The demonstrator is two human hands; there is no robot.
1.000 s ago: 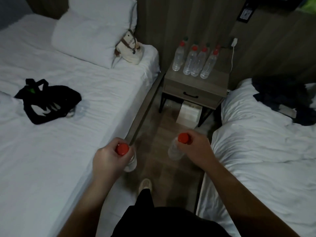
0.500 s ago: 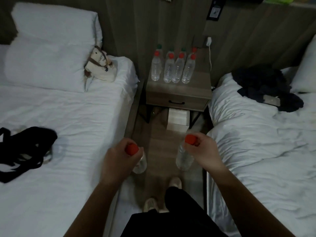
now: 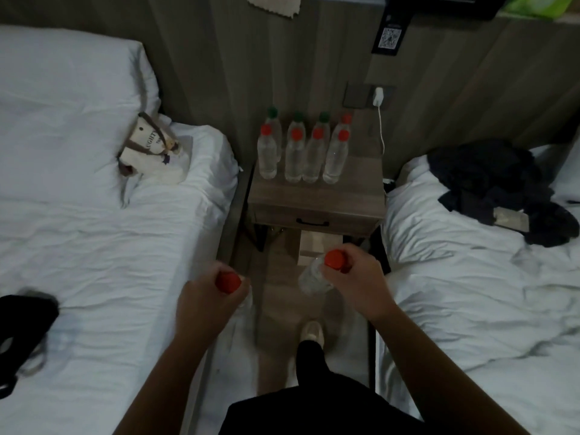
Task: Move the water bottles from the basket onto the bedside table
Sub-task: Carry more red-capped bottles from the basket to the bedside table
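Note:
My left hand [image 3: 207, 296] grips a clear water bottle by its neck, and its red cap [image 3: 228, 282] shows above my fingers while the body is mostly hidden. My right hand [image 3: 354, 277] holds a second clear bottle [image 3: 312, 279] just under its red cap. Both hang over the floor in the aisle between two beds. Ahead stands the wooden bedside table [image 3: 317, 199] with a drawer. Several bottles [image 3: 303, 152] with red and green caps stand in two rows at its back. The black basket [image 3: 22, 328] lies on the left bed at the frame's left edge.
White beds flank the narrow aisle on both sides. A small cloth bag [image 3: 150, 149] lies by the left pillow. Dark clothes [image 3: 499, 189] lie on the right bed. A white charger and cable [image 3: 379, 98] hang beside the table. A white box [image 3: 317, 243] sits under the table.
I have walked forward down the aisle with both bottles, so the bedside table is closer and centred. The black basket has slid off toward the left edge of view.

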